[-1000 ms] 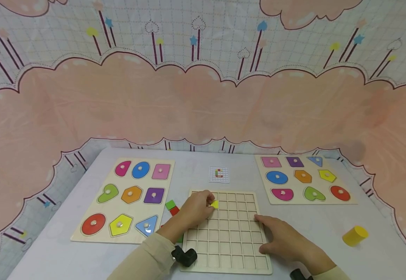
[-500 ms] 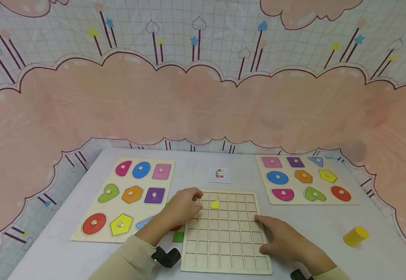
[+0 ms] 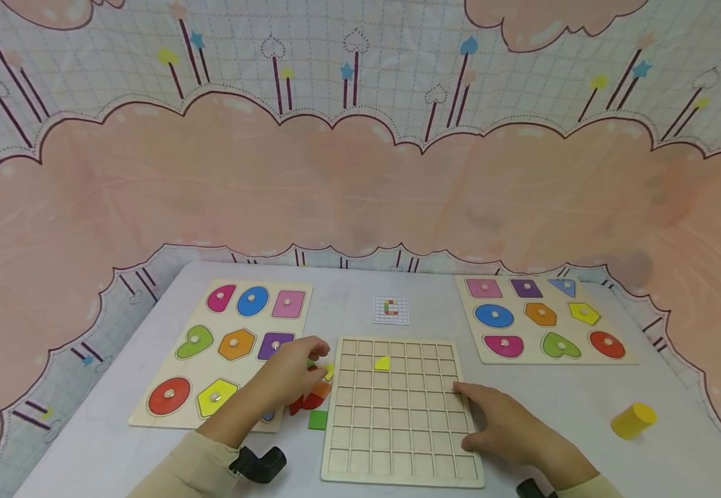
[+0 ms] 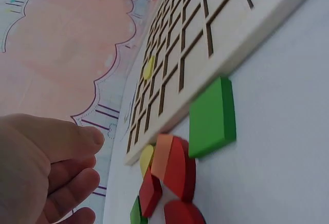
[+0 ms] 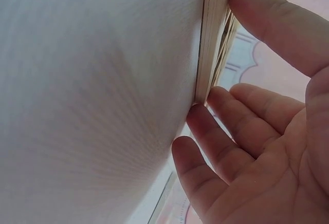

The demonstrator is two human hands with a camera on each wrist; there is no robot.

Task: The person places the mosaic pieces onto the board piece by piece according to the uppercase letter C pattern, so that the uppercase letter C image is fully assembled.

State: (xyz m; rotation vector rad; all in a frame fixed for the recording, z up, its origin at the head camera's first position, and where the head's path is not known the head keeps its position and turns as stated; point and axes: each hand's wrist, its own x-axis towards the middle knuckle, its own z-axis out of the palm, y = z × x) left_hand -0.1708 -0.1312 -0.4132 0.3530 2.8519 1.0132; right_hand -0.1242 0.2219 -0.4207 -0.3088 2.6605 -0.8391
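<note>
A wooden grid board [image 3: 397,422] lies in the middle of the table, with a yellow quarter-round piece [image 3: 383,364] in one cell near its far side. Left of the board, my left hand [image 3: 288,370] hovers over a small group of loose pieces, its fingers loosely bent and holding nothing. In the left wrist view that group shows a green square [image 4: 212,118], a yellow piece [image 4: 147,158], an orange piece [image 4: 162,157] and several red ones. My right hand [image 3: 503,422] rests against the board's right edge, thumb and fingertips touching it.
Knobbed shape puzzle boards flank the grid: one at left [image 3: 245,380], partly behind my left arm, one at far right [image 3: 528,337]. A small pattern card [image 3: 390,310] lies beyond the grid. A yellow cylinder [image 3: 634,420] is at the right.
My left hand has left the yellow piece on the board and moved left and off the board, over the loose pieces. The right hand keeps its place at the edge.
</note>
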